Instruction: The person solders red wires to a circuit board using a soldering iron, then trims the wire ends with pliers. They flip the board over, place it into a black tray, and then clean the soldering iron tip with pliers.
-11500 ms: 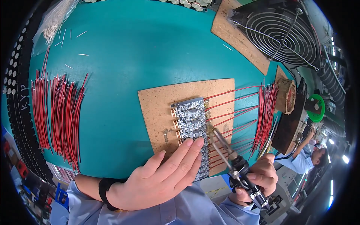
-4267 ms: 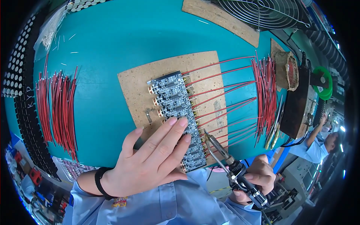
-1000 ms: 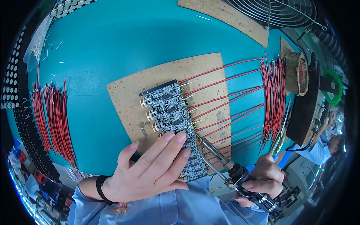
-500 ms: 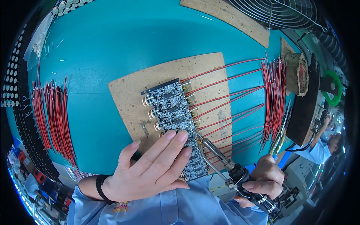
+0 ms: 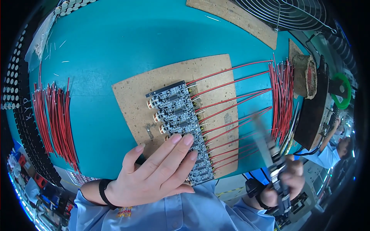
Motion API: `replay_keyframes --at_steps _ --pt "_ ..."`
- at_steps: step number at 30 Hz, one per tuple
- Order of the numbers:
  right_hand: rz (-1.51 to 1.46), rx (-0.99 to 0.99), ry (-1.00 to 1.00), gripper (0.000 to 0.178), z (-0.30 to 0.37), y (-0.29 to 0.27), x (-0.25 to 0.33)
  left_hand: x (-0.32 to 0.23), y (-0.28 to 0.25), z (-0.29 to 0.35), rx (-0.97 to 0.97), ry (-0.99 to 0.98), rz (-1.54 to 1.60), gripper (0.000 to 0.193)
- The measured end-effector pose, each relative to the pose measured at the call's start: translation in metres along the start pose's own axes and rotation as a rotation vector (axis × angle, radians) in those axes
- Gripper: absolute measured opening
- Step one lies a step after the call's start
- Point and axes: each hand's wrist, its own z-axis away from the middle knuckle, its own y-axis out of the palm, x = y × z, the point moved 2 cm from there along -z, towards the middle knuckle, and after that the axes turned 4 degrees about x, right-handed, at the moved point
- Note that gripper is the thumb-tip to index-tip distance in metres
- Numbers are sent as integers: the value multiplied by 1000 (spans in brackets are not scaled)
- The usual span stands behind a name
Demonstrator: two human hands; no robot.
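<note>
My left hand (image 5: 150,177) lies with outstretched fingers across the lower half of a long circuit board panel (image 5: 178,107), hiding part of it. White-and-copper round parts (image 5: 156,117) line the panel's left edge. Red wires (image 5: 227,91) run rightward from its right edge, with short bare leads between them. The panel rests on a brown fibreboard sheet (image 5: 135,90). To the right, off the panel, my right hand (image 5: 292,180) is wrapped round a soldering iron (image 5: 273,156). Motion smears both the iron and the hand.
Bundles of red wires lie at left (image 5: 58,119) and right (image 5: 283,96) on the teal mat (image 5: 115,46). A wire fan guard (image 5: 285,13) stands at the far right, above a dark block (image 5: 314,119) and green ring (image 5: 342,92). Another person (image 5: 331,154) is beyond.
The soldering iron has left the panel's right edge and swung right and upward in my right hand. My left hand and the panel have stayed almost still.
</note>
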Motion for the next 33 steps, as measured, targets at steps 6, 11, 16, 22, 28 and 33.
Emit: replay_keyframes --at_steps 6,11,16,22,28,33 --pt "365 -559 369 30 -16 -8 -19 -4 3 0 -30 -76 -3 54" --pt "269 -578 435 34 -13 -22 -21 -3 1 0 -10 -40 7 61" --pt "89 -473 119 32 25 -25 -11 -4 2 1 -7 -48 16 62" --pt "-180 -97 64 40 34 -11 2 -5 2 1 -23 -86 52 58" --pt "-168 124 -48 48 37 -8 8 -5 -1 1 -20 -84 106 59" --pt "-110 134 -53 41 42 0 13 -3 0 2 36 -20 79 73"
